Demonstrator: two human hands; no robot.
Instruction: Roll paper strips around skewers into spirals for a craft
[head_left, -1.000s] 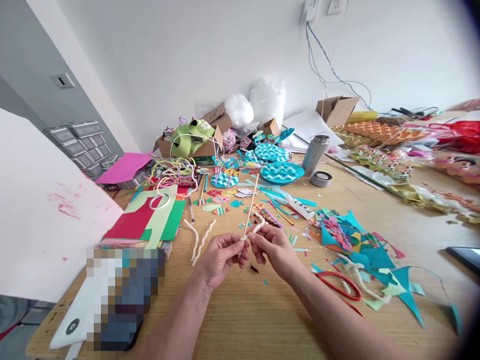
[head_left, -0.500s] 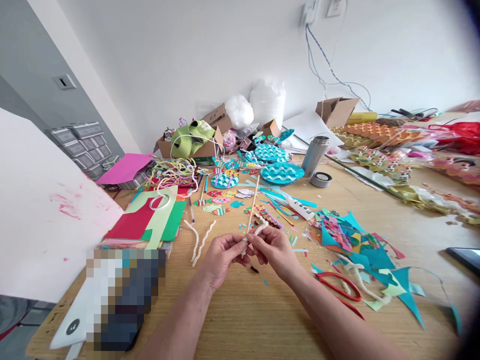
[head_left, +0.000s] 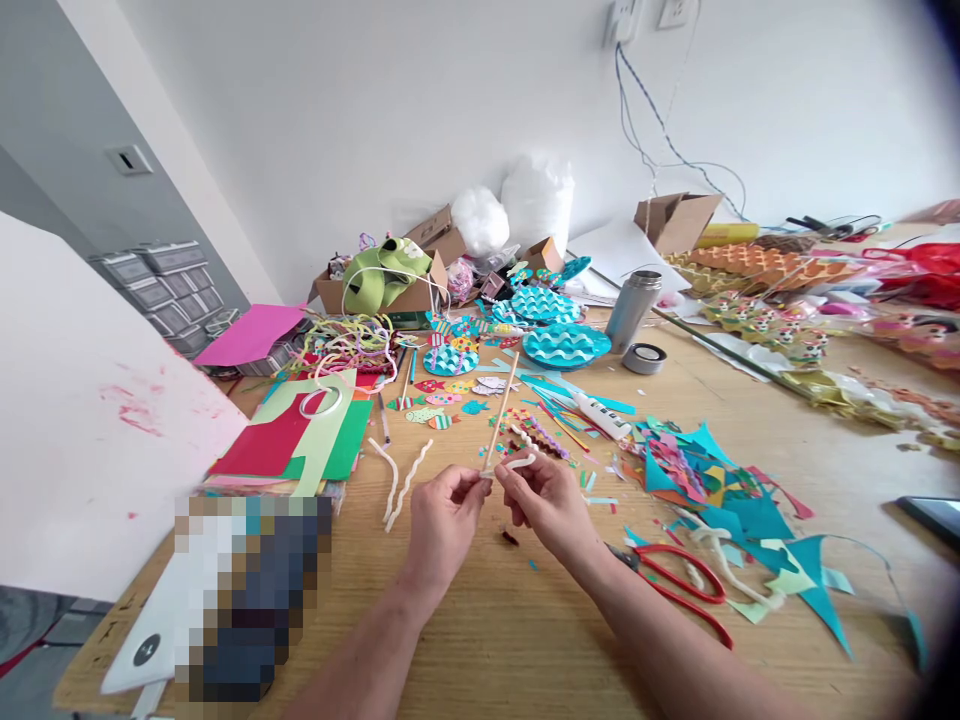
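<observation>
My left hand pinches the lower end of a thin wooden stick, which leans up and slightly right. A white pipe cleaner runs from the stick's base to my right hand, whose thumb and fingers are closed on it. Whether the pipe cleaner is wound round the stick is hidden by the fingertips. Left of my hands lie two white wavy pipe cleaners. Just beyond the hands are twisted white, brown and purple pieces and paper fish.
Red-handled scissors lie by my right forearm, near blue paper scraps. A glue tube, a steel flask and blue wavy discs stand farther back. Coloured paper sheets are stacked on the left.
My hands have moved slightly apart at the stick's base. The white pipe cleaner, looped up over the right fingers before, now stretches lower and more level. More of the scissors shows.
</observation>
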